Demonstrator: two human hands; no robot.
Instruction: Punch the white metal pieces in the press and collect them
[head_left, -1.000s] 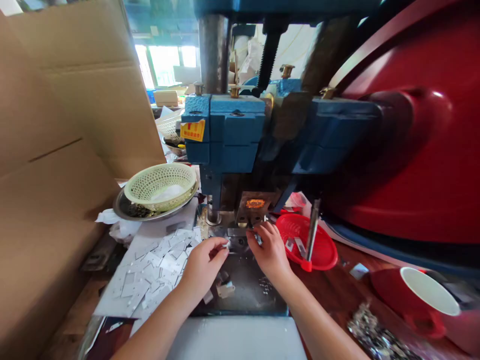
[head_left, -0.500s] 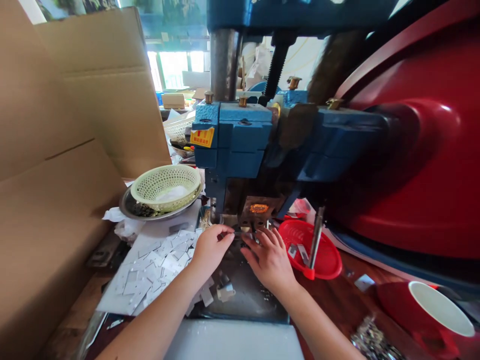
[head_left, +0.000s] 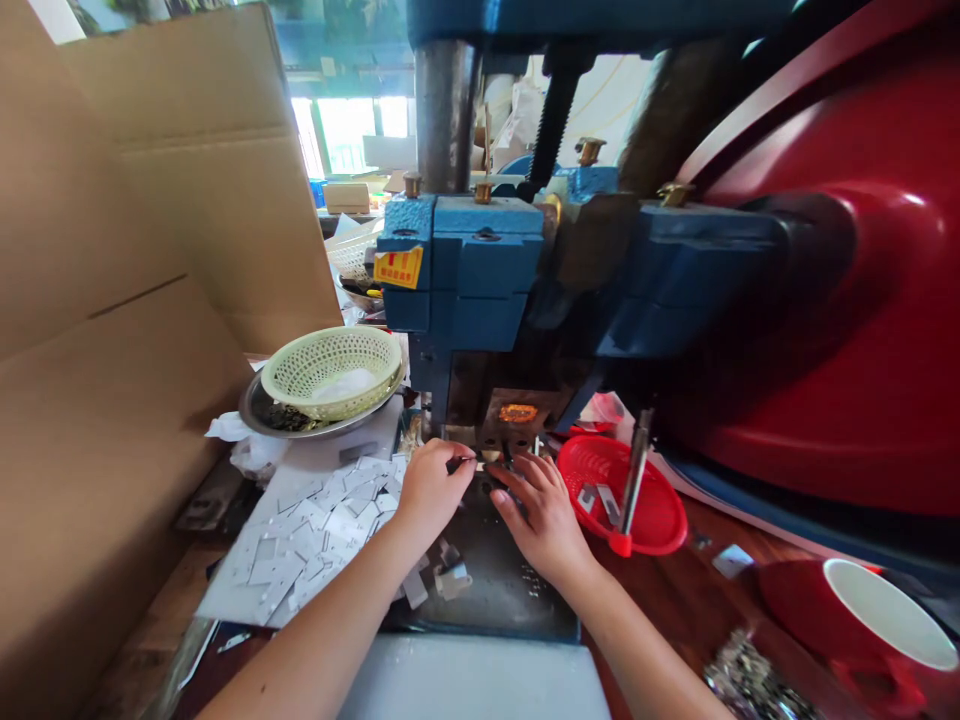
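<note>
Under the head of a blue press, both hands are at its dark metal bed. My left hand pinches a small dark metal piece between thumb and fingers. To its right, my right hand is spread with its fingertips close to the die at the press's foot; nothing shows in it. Flat metal plates lie in a loose pile on a white board left of my left hand. A few cut pieces rest on the bed below my hands.
A green basket sits in a metal bowl at the left, before tall cardboard. At the right are a red basket holding a few plates, an upright metal rod, a red mug, small metal parts and a large red wheel.
My left hand has turned and drawn slightly up, and the dark piece in its fingers now shows. My right hand has shifted slightly right, its fingers still spread.
</note>
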